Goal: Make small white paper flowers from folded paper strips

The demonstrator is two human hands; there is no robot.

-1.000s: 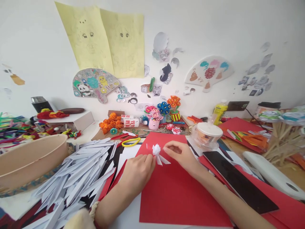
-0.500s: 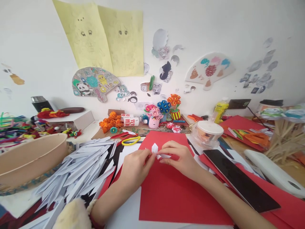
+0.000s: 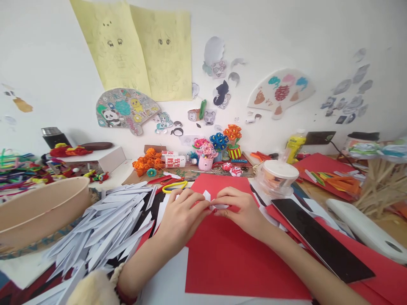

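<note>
A small piece of folded white paper [image 3: 207,195] is pinched between my two hands, over the far part of a red sheet of paper [image 3: 219,262]. My left hand [image 3: 186,214] grips it from the left, and its fingers cover much of the piece. From the right, the thumb and fingers of my right hand [image 3: 237,207] close on the same paper. One pointed tip sticks up between the hands. Left of my left hand lies a heap of folded white paper strips [image 3: 111,224]. Yellow-handled scissors [image 3: 174,185] rest just beyond that hand.
A beige basin [image 3: 44,207] stands at the far left. To the right lie a black tablet-like slab [image 3: 321,239] and a white oblong case [image 3: 365,228]. A lidded tub [image 3: 280,176], craft flower pots [image 3: 206,161] and a yellow bottle [image 3: 295,146] stand at the back.
My left hand has shifted slightly right and turned, its fingers now covering more of the folded paper. My right hand has barely moved and keeps its pinch.
</note>
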